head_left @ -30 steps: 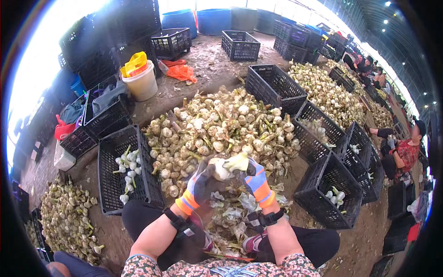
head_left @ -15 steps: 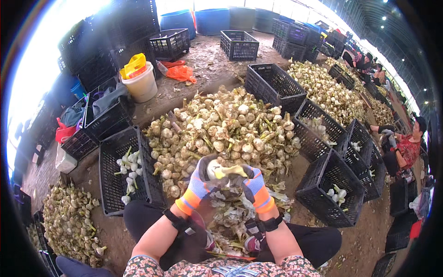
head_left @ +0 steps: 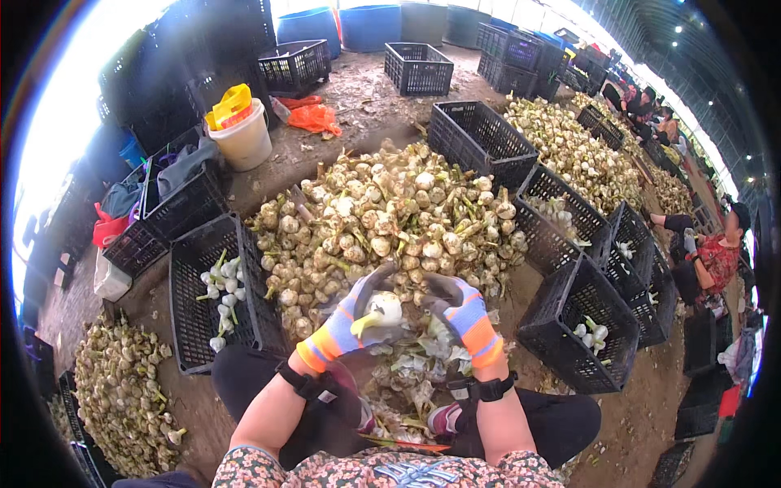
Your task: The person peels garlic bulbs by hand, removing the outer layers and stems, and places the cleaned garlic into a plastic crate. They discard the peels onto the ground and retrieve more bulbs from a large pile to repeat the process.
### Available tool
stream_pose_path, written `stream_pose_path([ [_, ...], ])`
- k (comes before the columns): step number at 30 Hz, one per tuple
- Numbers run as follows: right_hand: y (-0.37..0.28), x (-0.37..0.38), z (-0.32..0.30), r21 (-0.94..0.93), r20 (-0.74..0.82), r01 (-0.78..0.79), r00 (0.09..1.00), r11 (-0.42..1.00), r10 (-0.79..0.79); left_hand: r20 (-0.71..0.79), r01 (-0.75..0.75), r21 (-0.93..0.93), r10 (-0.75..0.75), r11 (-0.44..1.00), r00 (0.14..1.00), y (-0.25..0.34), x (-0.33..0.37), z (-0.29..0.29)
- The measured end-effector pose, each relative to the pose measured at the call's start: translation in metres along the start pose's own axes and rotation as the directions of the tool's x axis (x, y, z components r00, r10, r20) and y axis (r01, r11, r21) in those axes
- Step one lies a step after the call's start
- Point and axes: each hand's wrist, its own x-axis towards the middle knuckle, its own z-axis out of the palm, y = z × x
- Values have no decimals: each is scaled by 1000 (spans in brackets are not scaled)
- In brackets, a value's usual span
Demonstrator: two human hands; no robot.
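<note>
A whitish garlic bulb [head_left: 386, 307] with a short yellow-green stem rests in my left hand [head_left: 351, 314], whose gloved fingers are closed around it. Beside it, my right hand [head_left: 460, 311] is apart from the bulb, fingers curved and spread, with nothing visible in them. Both gloves are blue, orange and dark grey. Just beyond my hands lies a big heap of unpeeled garlic [head_left: 399, 215]. Below them, loose papery skins [head_left: 411, 370] cover the ground between my feet.
Black crates hold cleaned garlic at my left [head_left: 185, 305] and right [head_left: 561, 358]. A smaller garlic pile [head_left: 122, 390] lies at lower left. A white bucket [head_left: 246, 146] stands beyond the left crate. A person in red [head_left: 717, 262] sits at far right.
My right hand has let go of the bulb's stem and moved slightly right, its fingers spreading. The bulb has turned in my left hand, its stem now pointing down-left.
</note>
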Motion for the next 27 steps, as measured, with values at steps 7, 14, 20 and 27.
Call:
stream_pose_path([
  [7, -49, -4, 16, -643, 330, 325, 935, 694, -132, 41, -81, 269, 73, 960, 997, -5, 5, 16],
  [14, -24, -1, 20, -665, 116, 234, 971, 710, -211, -97, -39, 171, 57, 985, 994, -13, 7, 24],
  [20, 2, -5, 48, -152, 9, 219, 975, 964, -220, -446, 29, -527, -305, 849, 842, -22, 10, 25],
  [27, 70, 16, 5, -671, -324, -61, 921, 738, -218, -300, -79, -705, -196, 705, 934, -13, 10, 14],
])
